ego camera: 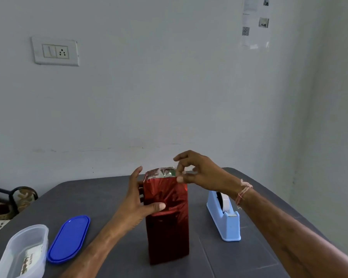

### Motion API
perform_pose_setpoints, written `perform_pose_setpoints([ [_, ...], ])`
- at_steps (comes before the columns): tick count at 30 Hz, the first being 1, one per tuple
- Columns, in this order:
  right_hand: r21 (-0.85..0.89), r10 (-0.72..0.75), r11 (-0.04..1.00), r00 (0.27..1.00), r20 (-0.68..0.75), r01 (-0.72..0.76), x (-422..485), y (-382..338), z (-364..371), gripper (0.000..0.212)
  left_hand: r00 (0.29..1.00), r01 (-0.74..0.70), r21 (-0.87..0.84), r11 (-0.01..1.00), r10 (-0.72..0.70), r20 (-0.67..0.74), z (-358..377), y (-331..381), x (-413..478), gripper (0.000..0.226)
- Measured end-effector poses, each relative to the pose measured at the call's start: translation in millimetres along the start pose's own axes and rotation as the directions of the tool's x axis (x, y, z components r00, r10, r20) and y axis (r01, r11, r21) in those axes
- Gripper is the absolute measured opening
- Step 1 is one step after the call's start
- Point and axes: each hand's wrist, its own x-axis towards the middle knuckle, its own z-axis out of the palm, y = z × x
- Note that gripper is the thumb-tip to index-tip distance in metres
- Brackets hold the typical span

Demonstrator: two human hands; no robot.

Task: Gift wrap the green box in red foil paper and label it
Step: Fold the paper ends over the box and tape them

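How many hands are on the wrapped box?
2: the left hand holds the box at its left side; the right hand pinches its top right edge.

Single head-worn wide-angle view, facing forward and slightly down, close over table (88, 197), pale wall (169, 87) beyond

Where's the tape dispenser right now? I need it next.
In the head view, the light blue tape dispenser stands on the dark table, right of the red-wrapped box, just below the wrist of the right hand.
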Motion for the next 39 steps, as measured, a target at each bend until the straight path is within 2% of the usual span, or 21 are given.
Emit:
perform_pose_setpoints([
  [2, 0.182, 0.004, 0.983, 0.99, -0.142, 0.022, -1, 0, 0, 0.014, 1.0, 0.019, -0.012, 1.0, -0.019, 0.007, -1, -1, -4, 0.124],
  [4, 0.254, 0.062, 0.967, 0.955, -0.29, 0.015, -7, 4, 0, 0.005, 0.999, 0.03, -0.015, 0.999, -0.029, 0.035, -1, 0, -4, 0.124],
  [5, 0.283, 0.088, 0.959, 0.949, -0.302, 0.001, -11, 7, 0, 0.008, 0.998, 0.037, -0.014, 0.999, -0.037, 0.043, -1, 2, -4, 0.124],
  [9, 0.371, 0.123, 0.927, 0.978, -0.168, -0.052, -33, 21, 17, 0.044, 0.999, 0.052, 0.047, 0.998, -0.051, -0.005, -1, 34, 1, 0.117],
  [13, 0.434, 0.159, 0.892, 0.987, -0.036, -0.128, -48, 30, 34, 0.08, 0.998, 0.064, 0.129, 0.99, -0.066, 0.012, 0, 72, 33, 0.075],
  [18, 0.459, 0.187, 0.872, 0.982, 0.005, -0.168, -55, 37, 47, 0.114, 0.966, 0.054, 0.373, 0.926, -0.143, 0.215, 8, 83, 88, 0.055],
  [21, 0.485, 0.2, 0.855, 0.98, 0.013, -0.181, -55, 44, 54, 0.132, 0.92, -0.048, 0.454, 0.89, -0.137, 0.366, 17, 86, 105, 0.042],
  [26, 0.535, 0.2, 0.823, 0.979, 0.041, -0.191, -52, 48, 60, 0.131, 0.904, -0.192, 0.484, 0.854, -0.038, 0.425, 29, 92, 116, 0.01],
  [32, 0.549, 0.22, 0.816, 0.975, -0.002, -0.183, -46, 55, 66, 0.126, 0.915, -0.206, 0.457, 0.865, 0.005, 0.403, 28, 90, 118, 0.008],
  [35, 0.546, 0.227, 0.819, 0.974, -0.026, -0.177, -45, 59, 67, 0.122, 0.942, -0.209, 0.447, 0.87, 0.056, 0.332, 28, 88, 113, 0.008],
  [39, 0.547, 0.224, 0.822, 0.973, -0.057, -0.157, -47, 64, 69, 0.115, 0.983, -0.183, 0.36, 0.915, 0.158, 0.096, 1, 94, 101, 0.018],
])
